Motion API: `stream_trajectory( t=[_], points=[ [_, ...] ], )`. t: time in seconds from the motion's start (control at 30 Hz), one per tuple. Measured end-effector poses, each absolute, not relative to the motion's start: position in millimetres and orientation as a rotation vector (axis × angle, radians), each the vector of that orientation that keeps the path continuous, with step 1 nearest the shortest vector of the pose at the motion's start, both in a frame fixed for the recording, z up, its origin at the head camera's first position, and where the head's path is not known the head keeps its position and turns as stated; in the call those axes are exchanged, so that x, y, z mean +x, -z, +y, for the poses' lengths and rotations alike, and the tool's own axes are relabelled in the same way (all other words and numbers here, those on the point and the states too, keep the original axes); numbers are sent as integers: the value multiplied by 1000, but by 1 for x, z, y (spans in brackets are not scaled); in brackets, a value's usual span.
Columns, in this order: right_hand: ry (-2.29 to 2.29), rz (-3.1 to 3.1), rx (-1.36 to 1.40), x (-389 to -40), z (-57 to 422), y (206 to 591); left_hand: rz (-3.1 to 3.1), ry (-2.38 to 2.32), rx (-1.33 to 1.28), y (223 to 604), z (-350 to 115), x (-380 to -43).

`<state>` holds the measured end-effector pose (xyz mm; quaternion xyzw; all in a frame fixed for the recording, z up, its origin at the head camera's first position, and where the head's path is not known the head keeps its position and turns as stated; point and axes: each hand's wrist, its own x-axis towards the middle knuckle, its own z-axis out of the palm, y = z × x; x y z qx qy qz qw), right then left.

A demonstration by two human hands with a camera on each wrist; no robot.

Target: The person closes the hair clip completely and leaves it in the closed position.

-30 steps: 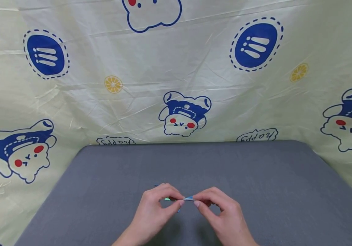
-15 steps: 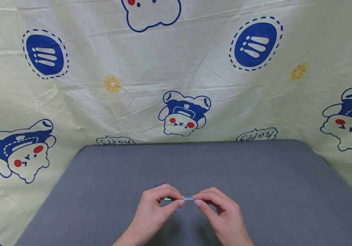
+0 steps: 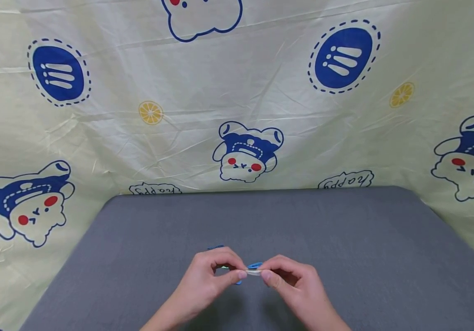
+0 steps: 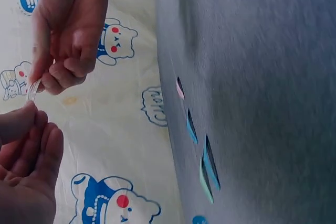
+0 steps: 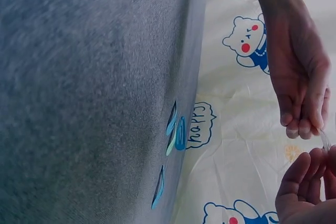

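Observation:
My left hand (image 3: 209, 278) and right hand (image 3: 299, 285) face each other low over the table, each pinching one end of a thin whitish strip (image 3: 254, 272) between thumb and fingers. The strip bows slightly downward in the middle; in the left wrist view this pale strip (image 4: 32, 93) shows fine lengthwise lines. Just behind it in the head view lies a blue looped piece (image 3: 255, 265). My left hand partly covers a green piece (image 3: 225, 267) and a small blue piece (image 3: 238, 282). A dark blue piece (image 3: 216, 247) shows beyond that hand.
Several slim, pointed loops lie on the grey table (image 3: 344, 239): a pink one (image 4: 180, 88), a light green one (image 4: 205, 182) and blue ones (image 4: 191, 127). A pale cloth (image 3: 112, 82) printed with bears hangs behind the table.
The strip has gone from nearly straight to bowed downward. Both hands have shifted slightly down in the head view, uncovering more of the blue looped piece behind it.

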<state>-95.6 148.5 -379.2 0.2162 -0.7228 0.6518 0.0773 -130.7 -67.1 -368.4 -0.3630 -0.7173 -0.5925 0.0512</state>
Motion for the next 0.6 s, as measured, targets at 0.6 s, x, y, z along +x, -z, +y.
stream_trajectory(
  t=[0.6],
  points=[
    [-2228,-2263,202,-100,152,372,-2154,1431,-1091,374,-63,-131]
  ],
)
